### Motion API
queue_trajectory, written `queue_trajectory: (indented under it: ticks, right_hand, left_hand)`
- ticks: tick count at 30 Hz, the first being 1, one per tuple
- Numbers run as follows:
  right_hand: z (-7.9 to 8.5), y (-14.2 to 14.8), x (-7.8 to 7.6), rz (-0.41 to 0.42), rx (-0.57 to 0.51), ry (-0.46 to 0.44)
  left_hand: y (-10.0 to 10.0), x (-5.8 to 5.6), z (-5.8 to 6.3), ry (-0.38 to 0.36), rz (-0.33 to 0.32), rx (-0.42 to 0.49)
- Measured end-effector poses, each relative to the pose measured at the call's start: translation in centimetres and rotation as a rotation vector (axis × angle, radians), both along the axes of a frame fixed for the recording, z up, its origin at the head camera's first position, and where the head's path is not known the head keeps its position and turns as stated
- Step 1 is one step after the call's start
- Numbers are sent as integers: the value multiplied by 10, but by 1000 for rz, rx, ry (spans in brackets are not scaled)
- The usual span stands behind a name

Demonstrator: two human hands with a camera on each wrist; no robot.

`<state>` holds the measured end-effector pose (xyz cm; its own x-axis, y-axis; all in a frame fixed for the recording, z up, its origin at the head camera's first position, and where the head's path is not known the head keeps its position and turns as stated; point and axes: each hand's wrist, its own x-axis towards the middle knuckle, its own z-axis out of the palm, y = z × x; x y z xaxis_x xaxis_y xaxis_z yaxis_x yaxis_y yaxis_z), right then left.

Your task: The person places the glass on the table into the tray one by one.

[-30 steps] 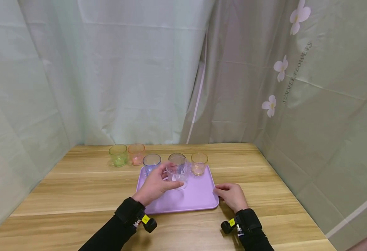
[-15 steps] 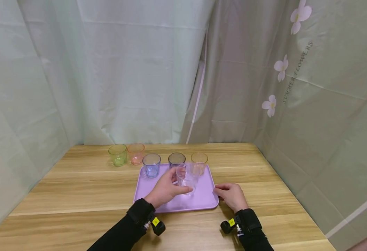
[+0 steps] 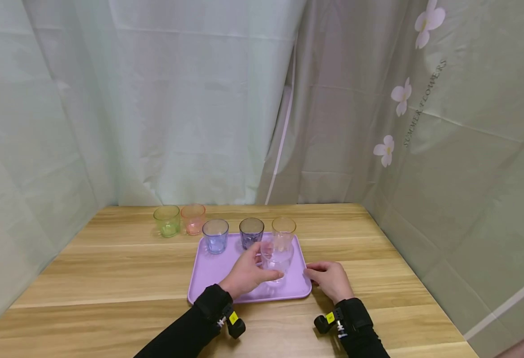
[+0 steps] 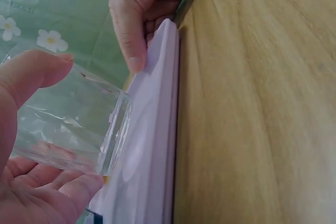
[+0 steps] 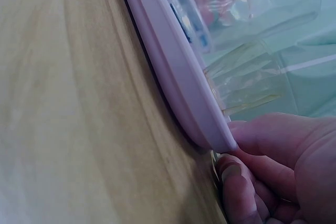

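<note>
My left hand (image 3: 249, 272) grips a clear glass (image 3: 280, 258) over the right part of a lilac tray (image 3: 213, 273). In the left wrist view the thumb lies on one side of the glass (image 4: 68, 114) and the fingers on the other, its base close to the tray; contact is not plain. The right hand (image 3: 332, 281) pinches the tray's rim at the right front corner, seen in the right wrist view with the thumb on top of the tray (image 5: 173, 61) and curled fingers below. Along the tray's back stand a blue glass (image 3: 216, 239), a dark grey glass (image 3: 250, 233) and an amber glass (image 3: 284, 227).
Beyond the tray's left back corner, a green glass (image 3: 168, 222) and a pink-orange glass (image 3: 193, 220) stand on the wooden table (image 3: 87, 278). Pale curtains (image 3: 190, 109) hang behind the table and along both sides.
My left hand has carried the clear glass right and toward me across the tray, uncovering the dark grey glass. The right hand keeps its place at the tray's corner.
</note>
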<state>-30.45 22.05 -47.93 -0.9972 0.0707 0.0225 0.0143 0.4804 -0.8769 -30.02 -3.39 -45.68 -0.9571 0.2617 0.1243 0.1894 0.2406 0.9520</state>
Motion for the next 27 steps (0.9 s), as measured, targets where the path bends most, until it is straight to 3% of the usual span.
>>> queue_trajectory:
  ticks: [27]
  right_hand:
    - [2, -1, 1, 0, -18, 2]
  left_hand:
    - [29, -7, -15, 23, -37, 39]
